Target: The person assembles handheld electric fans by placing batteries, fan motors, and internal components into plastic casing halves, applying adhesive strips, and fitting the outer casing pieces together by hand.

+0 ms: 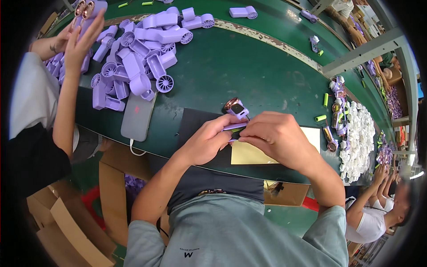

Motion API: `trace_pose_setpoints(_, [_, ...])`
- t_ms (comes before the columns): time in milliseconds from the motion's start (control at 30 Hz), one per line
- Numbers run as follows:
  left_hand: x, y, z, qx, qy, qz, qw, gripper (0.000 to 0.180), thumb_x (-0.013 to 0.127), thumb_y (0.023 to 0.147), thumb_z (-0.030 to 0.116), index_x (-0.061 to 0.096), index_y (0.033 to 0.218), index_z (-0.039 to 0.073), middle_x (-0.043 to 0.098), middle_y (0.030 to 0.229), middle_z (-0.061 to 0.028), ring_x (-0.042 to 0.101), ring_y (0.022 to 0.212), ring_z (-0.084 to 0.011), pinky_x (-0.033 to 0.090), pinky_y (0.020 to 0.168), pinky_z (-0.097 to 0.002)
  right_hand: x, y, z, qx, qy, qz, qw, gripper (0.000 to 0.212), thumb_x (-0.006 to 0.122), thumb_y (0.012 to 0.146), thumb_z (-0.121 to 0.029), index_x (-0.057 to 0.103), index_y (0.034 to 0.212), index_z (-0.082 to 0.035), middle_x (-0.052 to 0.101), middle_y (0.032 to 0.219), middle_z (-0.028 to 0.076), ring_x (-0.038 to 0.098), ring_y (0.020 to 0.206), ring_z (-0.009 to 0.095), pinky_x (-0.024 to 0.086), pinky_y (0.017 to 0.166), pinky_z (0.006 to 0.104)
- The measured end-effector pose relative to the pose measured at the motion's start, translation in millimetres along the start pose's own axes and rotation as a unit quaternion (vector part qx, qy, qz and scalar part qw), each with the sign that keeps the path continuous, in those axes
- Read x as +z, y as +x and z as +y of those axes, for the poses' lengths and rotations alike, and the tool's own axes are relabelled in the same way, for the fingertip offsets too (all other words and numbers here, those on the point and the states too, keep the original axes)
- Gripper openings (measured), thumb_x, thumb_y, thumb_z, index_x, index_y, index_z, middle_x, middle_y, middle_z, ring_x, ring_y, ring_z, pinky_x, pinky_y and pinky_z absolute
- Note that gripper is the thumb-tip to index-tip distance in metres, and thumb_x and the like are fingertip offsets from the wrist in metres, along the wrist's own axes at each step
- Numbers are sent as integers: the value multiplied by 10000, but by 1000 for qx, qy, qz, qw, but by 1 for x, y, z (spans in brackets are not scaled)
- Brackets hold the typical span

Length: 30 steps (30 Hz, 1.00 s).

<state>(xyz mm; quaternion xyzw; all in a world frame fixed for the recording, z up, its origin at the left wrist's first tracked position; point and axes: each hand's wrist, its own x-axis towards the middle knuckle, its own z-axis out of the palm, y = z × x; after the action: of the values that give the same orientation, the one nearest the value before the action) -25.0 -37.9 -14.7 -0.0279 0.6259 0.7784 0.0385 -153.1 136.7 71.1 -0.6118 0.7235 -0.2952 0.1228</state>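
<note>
Both my hands meet over the near edge of the green table point(249, 66). My left hand point(209, 140) and my right hand point(271, 133) pinch a small purple plastic fan part point(235, 127) between their fingertips. Its upper end point(237, 108) sticks out above my fingers, with a copper-coloured motor ring and a dark square on it. Under my hands lie a black mat point(195, 122) and a pale yellow sheet point(251, 153).
A heap of purple fan housings point(142, 58) fills the table's far left, next to a grey phone point(137, 118). A person at the left holds up a purple part point(86, 11). At right lie white parts point(358, 138), green cylinders point(321, 118) and purple pieces. Cardboard boxes point(66, 222) stand below.
</note>
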Motion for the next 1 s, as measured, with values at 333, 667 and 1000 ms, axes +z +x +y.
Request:
trace_pose_setpoints(333, [-7, -2, 2, 38, 48, -32, 998, 394, 449, 922, 53, 586, 1276, -52, 657, 956, -125, 559, 817, -151, 473, 755, -326, 0, 12, -6, 93, 33, -34, 995, 74, 783, 815, -44, 788, 876, -3, 744, 836, 138, 712, 735, 322, 575, 671, 394])
trace_pose_setpoints(667, [-2, 5, -17, 17, 7, -7, 1000, 162, 518, 948, 23, 620, 1051, -51, 541, 796, 9, 425, 724, -43, 368, 606, -274, 5, 9, -4, 30, -138, -81, 987, 114, 799, 810, -88, 789, 915, -43, 715, 834, 91, 695, 777, 299, 559, 655, 405])
trace_pose_setpoints(1000, [-1, 5, -7, 11, -88, 6, 996, 399, 503, 974, -12, 665, 1336, -42, 608, 883, 16, 503, 733, -34, 417, 639, -223, -26, -11, 3, 120, 33, 165, 978, 139, 736, 947, -42, 804, 1061, 0, 744, 987, 114, 728, 888, 182, 581, 785, 304])
